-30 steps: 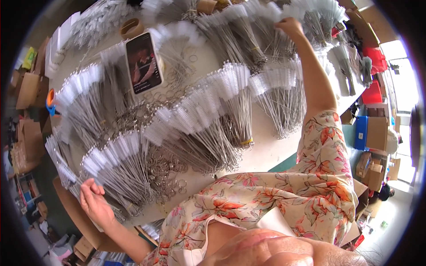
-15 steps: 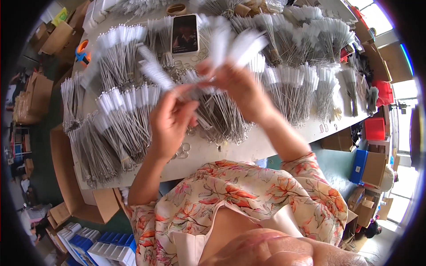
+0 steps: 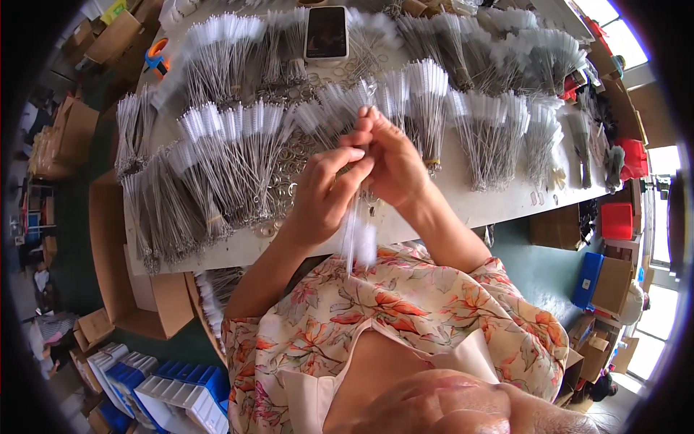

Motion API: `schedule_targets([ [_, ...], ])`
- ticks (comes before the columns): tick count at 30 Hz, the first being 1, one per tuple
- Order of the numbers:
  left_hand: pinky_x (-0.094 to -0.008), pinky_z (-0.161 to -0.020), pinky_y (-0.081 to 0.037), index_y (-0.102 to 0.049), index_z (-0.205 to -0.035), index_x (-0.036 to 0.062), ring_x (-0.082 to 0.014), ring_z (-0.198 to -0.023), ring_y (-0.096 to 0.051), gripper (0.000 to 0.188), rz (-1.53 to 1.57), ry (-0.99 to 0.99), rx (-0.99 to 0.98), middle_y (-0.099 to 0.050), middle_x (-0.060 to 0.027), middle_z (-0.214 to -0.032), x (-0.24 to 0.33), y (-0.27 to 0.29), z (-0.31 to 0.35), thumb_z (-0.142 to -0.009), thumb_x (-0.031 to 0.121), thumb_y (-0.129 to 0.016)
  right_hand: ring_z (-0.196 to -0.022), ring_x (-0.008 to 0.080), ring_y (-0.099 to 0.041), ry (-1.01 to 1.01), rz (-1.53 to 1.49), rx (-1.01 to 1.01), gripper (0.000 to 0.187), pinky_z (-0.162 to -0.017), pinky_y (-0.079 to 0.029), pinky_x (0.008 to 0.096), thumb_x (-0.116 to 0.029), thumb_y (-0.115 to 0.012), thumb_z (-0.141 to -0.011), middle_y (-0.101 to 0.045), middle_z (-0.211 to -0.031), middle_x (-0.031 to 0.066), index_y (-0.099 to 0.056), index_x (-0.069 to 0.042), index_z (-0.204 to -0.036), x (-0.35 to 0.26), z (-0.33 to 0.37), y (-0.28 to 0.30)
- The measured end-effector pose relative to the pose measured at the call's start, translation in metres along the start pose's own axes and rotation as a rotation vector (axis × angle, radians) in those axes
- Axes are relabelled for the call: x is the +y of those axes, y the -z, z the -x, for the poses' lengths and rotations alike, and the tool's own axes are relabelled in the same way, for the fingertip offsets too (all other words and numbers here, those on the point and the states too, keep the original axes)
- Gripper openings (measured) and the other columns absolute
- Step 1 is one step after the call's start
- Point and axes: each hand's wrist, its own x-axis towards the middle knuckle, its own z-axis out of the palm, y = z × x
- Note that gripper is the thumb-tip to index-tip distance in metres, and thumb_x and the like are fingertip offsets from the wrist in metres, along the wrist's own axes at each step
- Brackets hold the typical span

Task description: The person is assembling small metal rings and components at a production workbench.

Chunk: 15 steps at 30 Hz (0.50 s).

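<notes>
Phone (image 3: 327,32) on table (image 3: 506,203) (amid brushes (image 3: 428,79))

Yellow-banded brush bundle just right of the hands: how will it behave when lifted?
The brush bundle will probably lift together, since a yellow band wraps its lower stems. Its wider-spread bristle ends may splay. The straight, thin stems suggest springy stiffness.

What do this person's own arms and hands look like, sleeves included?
The left hand and right hand are bare, without gloves; no watch or bracelet shows at the wrists. Loose cream sleeves end near the elbows, printed with orange and pink flowers and greyish leaves. Whether any rings are worn is hard to tell.
</notes>
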Motion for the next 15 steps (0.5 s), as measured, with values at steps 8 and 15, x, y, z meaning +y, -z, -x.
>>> schedule_targets([
  [8,-0.0404,-0.096,-0.036,-0.018,-0.136,0.0007,-0.0285,-0.117,-0.041,0.097,0.507,0.290,-0.133,-0.026,-0.0183,-0.136,-0.001,0.044,-0.015,-0.069,0.048,-0.070,-0.064,0.0081,-0.053,0.044,1.271,-0.276,0.015,-0.058,-0.044,0.0240,-0.012,-0.053,-0.088,-0.059,-0.072,0.0030,-0.059,0.001,-0.092,0.001,0.038,-0.009],
  [15,-0.0323,-0.072,-0.050,-0.058,-0.084,0.0014,-0.0224,-0.078,-0.058,0.015,0.414,0.117,-0.218,-0.057,-0.0088,-0.084,0.010,0.051,0.000,-0.077,0.011,-0.067,-0.064,0.0048,-0.049,-0.250,1.138,-0.268,0.014,-0.057,-0.040,0.0196,-0.014,-0.053,-0.089,-0.055,-0.069,-0.0012,-0.057,-0.001,-0.089,-0.012,0.053,-0.024],
])
